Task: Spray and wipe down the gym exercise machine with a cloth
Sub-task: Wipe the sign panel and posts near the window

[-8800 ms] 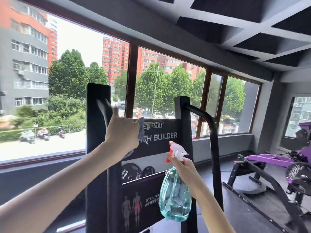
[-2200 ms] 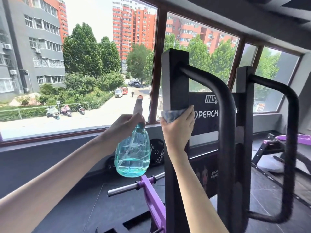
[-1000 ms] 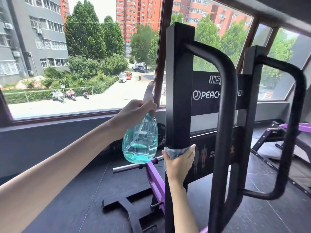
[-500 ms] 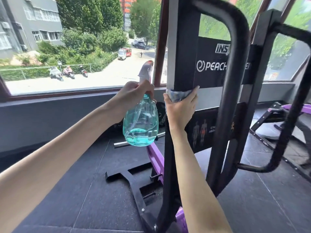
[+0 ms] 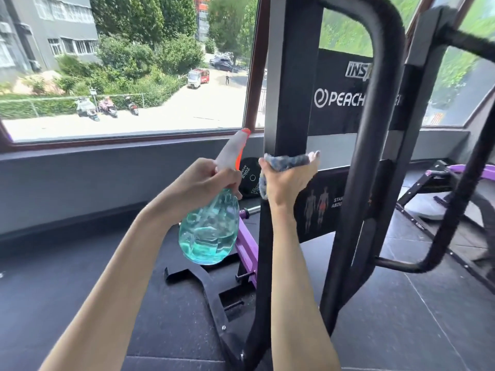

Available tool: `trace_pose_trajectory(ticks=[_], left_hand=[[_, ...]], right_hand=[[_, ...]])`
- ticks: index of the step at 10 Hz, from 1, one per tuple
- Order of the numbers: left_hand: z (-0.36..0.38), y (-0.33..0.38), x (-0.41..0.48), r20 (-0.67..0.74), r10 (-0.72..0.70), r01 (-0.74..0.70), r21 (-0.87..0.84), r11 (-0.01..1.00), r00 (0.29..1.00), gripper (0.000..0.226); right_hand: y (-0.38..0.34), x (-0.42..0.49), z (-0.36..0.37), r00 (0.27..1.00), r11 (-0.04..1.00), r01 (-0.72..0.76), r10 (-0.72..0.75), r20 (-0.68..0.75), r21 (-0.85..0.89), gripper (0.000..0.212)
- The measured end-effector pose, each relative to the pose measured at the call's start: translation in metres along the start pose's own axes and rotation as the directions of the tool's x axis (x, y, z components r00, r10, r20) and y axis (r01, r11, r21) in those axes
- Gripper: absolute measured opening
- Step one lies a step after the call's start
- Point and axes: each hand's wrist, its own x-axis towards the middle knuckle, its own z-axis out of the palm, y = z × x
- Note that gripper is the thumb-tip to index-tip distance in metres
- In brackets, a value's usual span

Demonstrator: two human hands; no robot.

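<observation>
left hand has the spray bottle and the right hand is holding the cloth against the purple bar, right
Not quite: the part being wiped is wrong. The head view shows the right hand holding the cloth against the machine's black upright post. The left hand does have the spray bottle.

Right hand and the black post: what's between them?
Head view: only the cloth, pressed against the post by the right hand.
</observation>
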Motion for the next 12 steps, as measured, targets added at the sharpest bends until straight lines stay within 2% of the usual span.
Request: trace_pose_trajectory(ticks=[1,2,3,4,5,6,7,8,9,10,11,12], left_hand=[[0.017,-0.005,-0.009,-0.058,-0.032,0.022,-0.164,0.986,0.998,0.037],[0.025,-0.01,-0.007,-0.114,-0.079,0.052,-0.22,0.974,0.99,0.035],[0.027,-0.016,0.001,-0.203,-0.102,0.052,-0.24,0.969,0.974,0.036],[0.025,-0.019,0.006,-0.246,-0.121,0.052,-0.271,0.961,0.962,0.034],[0.025,-0.023,0.01,-0.256,-0.119,0.052,-0.256,0.965,0.959,0.035],[0.027,-0.024,0.01,-0.233,-0.115,0.058,-0.238,0.97,0.966,0.036],[0.03,-0.026,0.012,-0.219,-0.127,0.064,-0.271,0.96,0.968,0.036],[0.03,-0.027,0.012,-0.225,-0.136,0.069,-0.281,0.957,0.965,0.036],[0.027,-0.026,0.012,-0.24,-0.137,0.065,-0.284,0.957,0.961,0.035],[0.028,-0.025,0.011,-0.228,-0.128,0.058,-0.29,0.955,0.965,0.033],[0.035,-0.029,0.008,-0.189,-0.168,0.094,-0.345,0.934,0.968,0.033],[0.04,-0.031,0.007,-0.166,-0.204,0.125,-0.391,0.912,0.965,0.033]], right_hand=[[-0.017,0.01,0.004,0.993,0.996,-0.068,0.063,0.099,0.051,0.109],[-0.001,-0.017,-0.003,0.999,0.999,-0.042,0.042,0.002,-0.021,0.096],[0.021,-0.077,-0.026,0.997,0.987,-0.075,0.071,-0.029,-0.143,0.092],[0.021,-0.077,-0.022,0.993,0.984,-0.114,0.111,-0.029,-0.136,0.096],[-0.019,-0.022,0.001,0.993,0.985,-0.121,0.118,-0.028,-0.127,0.107],[-0.042,0.014,0.013,0.998,0.992,-0.054,0.052,-0.022,-0.116,0.115],[-0.02,-0.009,0.004,0.998,0.993,0.044,-0.049,-0.047,-0.112,0.103],[0.015,-0.061,-0.017,0.999,0.992,-0.032,0.031,-0.011,-0.118,0.096],[0.038,-0.094,-0.03,0.981,0.975,-0.175,0.184,0.057,-0.137,0.102],[0.016,-0.071,-0.019,0.983,0.972,-0.179,0.184,0.021,-0.151,0.108],[-0.029,-0.009,0.003,0.996,0.98,-0.084,0.088,0.014,-0.178,0.113],[-0.035,0.005,0.007,0.998,0.988,-0.05,0.057,0.039,-0.145,0.114]])
